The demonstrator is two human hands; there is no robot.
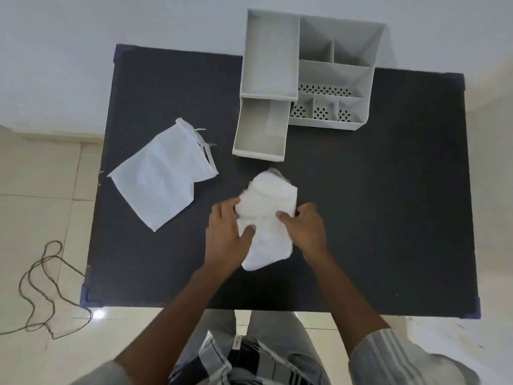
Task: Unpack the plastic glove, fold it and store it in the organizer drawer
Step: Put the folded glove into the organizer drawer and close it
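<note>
A whitish translucent plastic glove [266,201] lies partly folded on the dark table [388,218], just in front of the organizer. My left hand [226,234] grips its left edge, thumb on top. My right hand [304,229] grips its right edge, thumb pressed on the plastic. The grey organizer [336,76] stands at the table's far edge, and its drawer [261,129] is pulled out toward me with nothing inside. An opened white packaging bag [163,173] lies flat to the left of the glove.
The organizer has several open compartments, some with perforated floors. A brown cord [44,287] lies coiled on the tiled floor left of the table. Blue corner guards [88,298] cap the table's corners. My legs stand at the near edge.
</note>
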